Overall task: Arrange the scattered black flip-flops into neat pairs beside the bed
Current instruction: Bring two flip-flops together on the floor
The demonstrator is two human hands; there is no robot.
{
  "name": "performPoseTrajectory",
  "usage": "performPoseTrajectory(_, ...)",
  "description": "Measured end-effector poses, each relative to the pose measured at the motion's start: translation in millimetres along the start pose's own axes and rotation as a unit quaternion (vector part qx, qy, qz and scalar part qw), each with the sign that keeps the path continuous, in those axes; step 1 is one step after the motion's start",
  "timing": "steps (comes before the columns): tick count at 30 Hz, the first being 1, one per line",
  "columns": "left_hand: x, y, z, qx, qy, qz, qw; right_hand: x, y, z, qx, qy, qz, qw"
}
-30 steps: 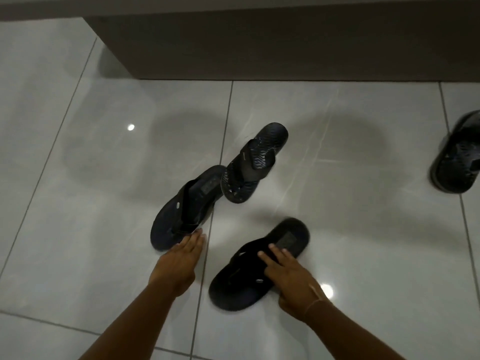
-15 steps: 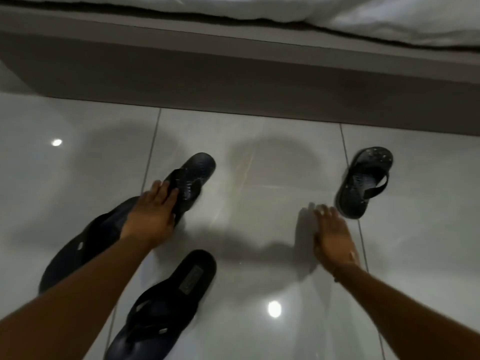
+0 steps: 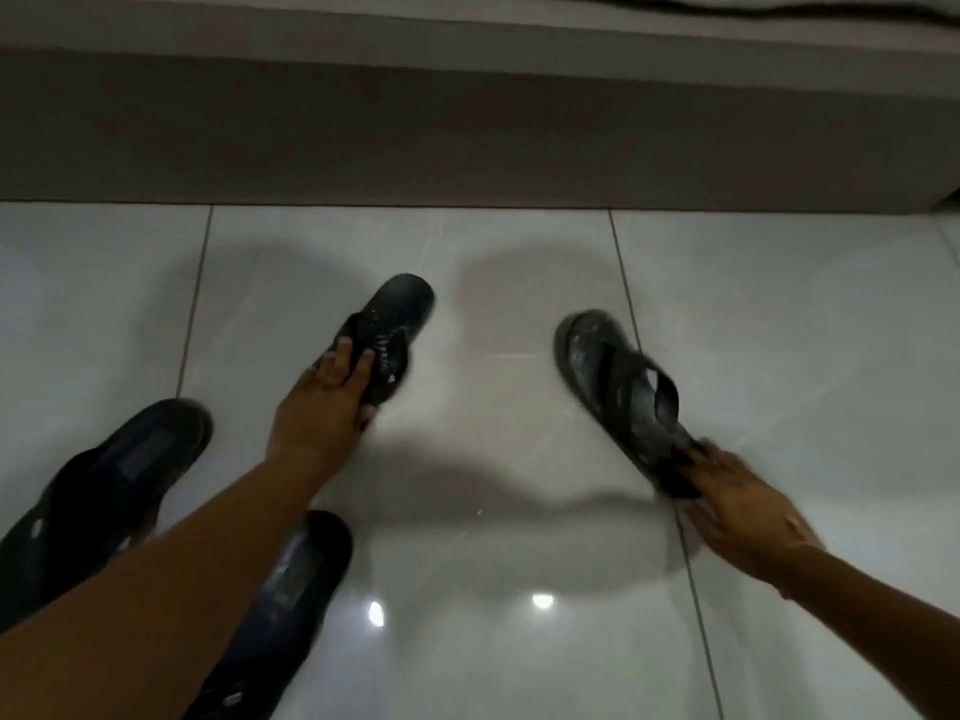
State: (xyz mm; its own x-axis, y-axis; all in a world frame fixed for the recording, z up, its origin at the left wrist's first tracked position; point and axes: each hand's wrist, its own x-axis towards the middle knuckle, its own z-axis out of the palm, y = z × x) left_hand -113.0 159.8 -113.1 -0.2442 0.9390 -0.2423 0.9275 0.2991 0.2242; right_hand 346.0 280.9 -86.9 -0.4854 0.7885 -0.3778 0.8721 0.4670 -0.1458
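Several black flip-flops lie on the glossy tiled floor point(image 3: 519, 459). My left hand point(image 3: 322, 407) grips the heel end of a textured black flip-flop point(image 3: 400, 319), toe pointing away towards the bed. My right hand point(image 3: 737, 506) holds the heel of a second textured flip-flop point(image 3: 618, 387), tilted with its toe up and to the left. Two smooth black flip-flops sit at the lower left: one point(image 3: 130, 470) left of my forearm, the other point(image 3: 296, 579) partly hidden under it.
The grey bed base point(image 3: 467, 127) runs across the top, with pale bedding point(image 3: 779, 2) at the top right edge. Bare floor tiles lie between the two held flip-flops and the bed base. Two ceiling-light reflections glare near the bottom centre.
My right hand reached the far right flip-flop, took hold of its heel and swung it leftward. My left hand closed on the textured flip-flop. The view shifted right since the earliest frame.
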Motion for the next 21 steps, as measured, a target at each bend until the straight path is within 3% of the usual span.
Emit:
performPoseTrajectory(3, -3, 41, 6, -0.003, 0.003, 0.0, 1.0, -5, 11, -10, 0.072, 0.058, 0.087, 0.992)
performPoseTrajectory(7, -29, 93, 22, -0.054, 0.002, -0.031, 0.998, -3, -53, 35, 0.289, -0.01, 0.13, 0.948)
performPoseTrajectory(11, -57, 136, 35, -0.061, -0.027, -0.039, 0.997, 7, -73, 61, 0.194, 0.029, 0.169, 0.966)
performPoseTrajectory(15, -77, 173, 52, -0.064, -0.041, -0.038, 0.996, 3, -54, 54, 0.081, 0.008, 0.113, 0.99)
performPoseTrajectory(18, -81, 210, 52, -0.058, -0.057, -0.06, 0.995, -6, -39, 36, 0.066, -0.004, 0.096, 0.993)
performPoseTrajectory(21, -89, 226, 40, -0.07, -0.044, -0.059, 0.995, -30, -50, 22, 0.105, 0.059, 0.042, 0.992)
